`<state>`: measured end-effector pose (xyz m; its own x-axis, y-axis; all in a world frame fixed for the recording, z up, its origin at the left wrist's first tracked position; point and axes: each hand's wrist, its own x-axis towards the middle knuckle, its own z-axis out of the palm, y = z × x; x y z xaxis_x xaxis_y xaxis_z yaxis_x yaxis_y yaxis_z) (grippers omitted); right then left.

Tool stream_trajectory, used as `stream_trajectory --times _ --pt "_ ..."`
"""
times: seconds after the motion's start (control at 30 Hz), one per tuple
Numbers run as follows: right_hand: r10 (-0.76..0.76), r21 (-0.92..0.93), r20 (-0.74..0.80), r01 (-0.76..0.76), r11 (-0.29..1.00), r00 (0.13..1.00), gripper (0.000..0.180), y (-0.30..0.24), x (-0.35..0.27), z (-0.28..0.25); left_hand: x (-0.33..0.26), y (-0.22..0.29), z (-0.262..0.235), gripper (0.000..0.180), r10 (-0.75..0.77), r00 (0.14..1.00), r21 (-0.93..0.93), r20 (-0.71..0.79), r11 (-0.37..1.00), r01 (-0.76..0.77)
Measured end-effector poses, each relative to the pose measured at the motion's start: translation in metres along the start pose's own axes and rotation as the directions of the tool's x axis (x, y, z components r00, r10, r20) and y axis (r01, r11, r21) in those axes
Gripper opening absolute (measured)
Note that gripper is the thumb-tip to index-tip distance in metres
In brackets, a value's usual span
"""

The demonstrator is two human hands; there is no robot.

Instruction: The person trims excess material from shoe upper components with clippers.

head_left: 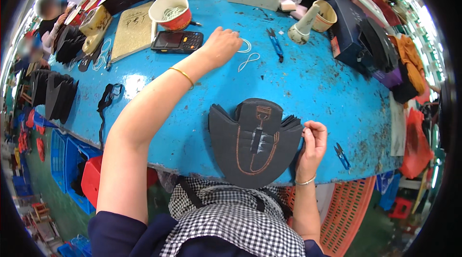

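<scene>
A stack of black fabric shoe uppers point(224, 146) with brown stitching lies at the table's near edge, in front of me. My left hand point(222, 47) reaches far across the table, its fingers curled down beside loops of thin white cord point(249, 61); the fingertips are hidden. Close against the right edge of the stack is my right hand point(312, 146), thumb and fingers bent together in a pinch. What that pinch holds, if anything, is too small to make out.
Thread snips point(342, 156) lie right of the stack; blue-handled cutters point(275, 45) lie farther back. Left of my left hand are a handheld scanner point(177, 42) and a paper bowl point(169, 11) of white cord. A thread cone point(304, 26) stands back right. Black strap point(107, 100) lies left.
</scene>
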<state>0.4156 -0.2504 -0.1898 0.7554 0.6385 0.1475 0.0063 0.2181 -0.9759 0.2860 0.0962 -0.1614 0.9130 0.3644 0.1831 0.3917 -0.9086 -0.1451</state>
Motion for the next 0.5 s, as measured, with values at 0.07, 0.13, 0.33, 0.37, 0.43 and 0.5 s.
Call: stream_trajectory --times 0.07,0.13,0.33,0.37,0.43,0.5 --pt "0.012 0.038 -0.005 -0.012 0.999 1.0 0.017 -0.001 0.0 0.0 -0.007 -0.004 -0.006 0.009 0.024 0.997 -0.147 -0.079 0.988 -0.036" --pt "0.007 0.1 -0.005 -0.007 0.995 1.0 0.017 -0.001 0.0 -0.001 -0.015 -0.004 -0.025 0.009 -0.04 0.998 -0.387 -0.053 0.922 0.016" --pt "-0.173 0.091 0.069 0.166 0.982 0.983 0.032 -0.041 0.006 0.004 -0.032 0.057 -0.142 0.007 0.157 0.979 -0.9 0.127 0.433 0.047" --pt "-0.23 0.042 0.15 0.227 0.973 0.961 0.042 -0.059 0.009 0.018 -0.038 0.069 -0.158 0.007 0.208 0.971 -0.925 0.119 0.378 0.032" --pt "-0.271 -0.088 0.329 0.315 0.945 0.905 0.063 -0.086 0.011 0.047 -0.056 0.092 -0.173 0.009 0.249 0.968 -0.958 0.022 0.282 -0.051" --pt "-0.122 -0.047 0.461 0.161 0.986 0.879 0.058 -0.09 0.007 0.055 -0.065 0.113 -0.183 0.012 0.25 0.967 -0.979 0.053 0.206 0.001"
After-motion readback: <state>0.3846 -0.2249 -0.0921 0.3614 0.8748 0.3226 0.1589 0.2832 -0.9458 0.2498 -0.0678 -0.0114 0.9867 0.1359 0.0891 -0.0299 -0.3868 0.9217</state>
